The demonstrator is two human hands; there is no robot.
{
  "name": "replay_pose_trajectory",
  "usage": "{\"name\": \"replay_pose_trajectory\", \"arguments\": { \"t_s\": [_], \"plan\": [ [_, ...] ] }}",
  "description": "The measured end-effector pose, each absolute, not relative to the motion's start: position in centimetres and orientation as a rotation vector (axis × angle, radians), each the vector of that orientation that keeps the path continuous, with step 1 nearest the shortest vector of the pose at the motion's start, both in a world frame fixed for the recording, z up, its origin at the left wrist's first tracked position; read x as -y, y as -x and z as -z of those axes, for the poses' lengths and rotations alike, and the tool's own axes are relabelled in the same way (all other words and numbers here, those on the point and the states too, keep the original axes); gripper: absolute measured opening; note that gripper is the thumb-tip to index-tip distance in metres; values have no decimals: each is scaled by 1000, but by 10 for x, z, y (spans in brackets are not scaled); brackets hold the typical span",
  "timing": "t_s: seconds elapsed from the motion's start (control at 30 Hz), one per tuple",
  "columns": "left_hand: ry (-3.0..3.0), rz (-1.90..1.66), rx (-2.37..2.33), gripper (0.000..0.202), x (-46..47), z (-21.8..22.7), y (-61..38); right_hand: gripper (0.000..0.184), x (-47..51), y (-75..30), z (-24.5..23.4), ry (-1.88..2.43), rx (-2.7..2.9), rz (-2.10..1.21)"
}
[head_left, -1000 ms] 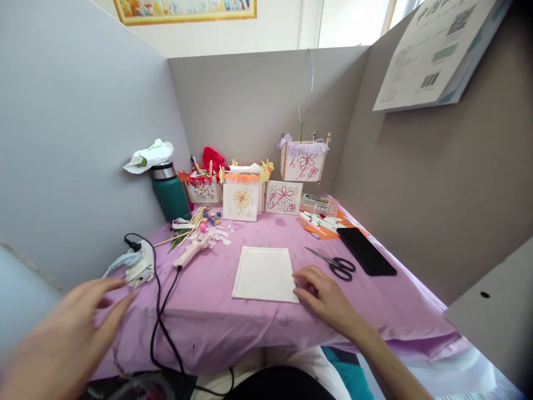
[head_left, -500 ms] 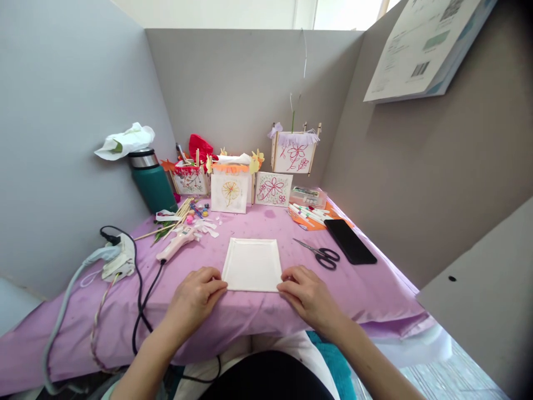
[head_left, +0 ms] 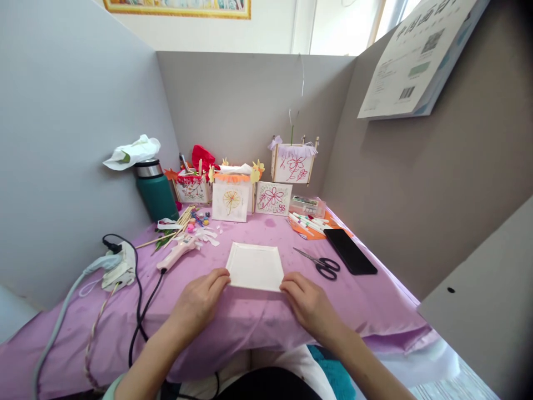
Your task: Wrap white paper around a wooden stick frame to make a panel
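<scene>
A square white panel (head_left: 255, 266) with a raised rim is in front of me, its near edge tipped a little up off the purple tablecloth (head_left: 250, 316). My left hand (head_left: 204, 294) pinches its near left corner. At the near right corner my right hand (head_left: 306, 297) grips it between thumb and fingers. To the right of the panel lie black-handled scissors (head_left: 322, 263). A pink glue gun (head_left: 178, 254) rests to the left, among white scraps and thin wooden sticks (head_left: 183, 221).
Decorated paper boxes (head_left: 293, 164) and flower-drawn panels (head_left: 273, 198) stand at the back. A black phone (head_left: 350, 251) and markers (head_left: 308, 223) lie right. A green bottle (head_left: 155, 191), a power strip (head_left: 120, 266) and cables are left. Grey partitions (head_left: 250, 100) enclose the table.
Both hands have raised the near edge of the white panel slightly, and it has shifted a little to the right. My head view has tilted up somewhat.
</scene>
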State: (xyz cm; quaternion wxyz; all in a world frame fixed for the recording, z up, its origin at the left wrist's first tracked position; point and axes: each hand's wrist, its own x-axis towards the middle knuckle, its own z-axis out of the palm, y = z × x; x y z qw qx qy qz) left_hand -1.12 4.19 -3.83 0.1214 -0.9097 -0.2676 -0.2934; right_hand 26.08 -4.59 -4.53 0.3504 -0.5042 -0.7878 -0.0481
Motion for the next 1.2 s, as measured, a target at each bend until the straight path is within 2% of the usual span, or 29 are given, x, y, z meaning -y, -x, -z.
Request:
{"name": "replay_pose_trajectory", "arguments": {
  "t_s": [0.07,0.2,0.33,0.43,0.53,0.63,0.77,0.97,1.2],
  "plan": [
    [2659,952,762,29,-45,24,5,25,41,-261,34,1300,1976,107],
    [2591,1234,929,21,-51,-19,-11,12,30,-267,4,1266,1836,-69],
    [2609,1408,1023,20,-63,-55,-27,16,10,-277,-17,1222,1543,-220],
    [2778,1540,1086,27,-83,-64,-37,21,-17,-284,-26,1150,1217,-464],
    [3069,1762,1504,42,-110,-53,-48,30,-52,-288,-26,1123,1125,-577],
    [3174,1656,1675,29,-135,-29,-60,38,-84,-292,-15,1139,1045,-618],
    [3076,1725,1814,30,-163,0,-72,46,-101,-291,13,1196,1000,-620],
    [3063,1618,2107,30,-178,23,-68,32,-96,-284,46,1335,1087,-570],
    [3188,1401,2160,35,-173,33,-65,32,-104,-293,56,1433,1152,-499]
  ]
}}
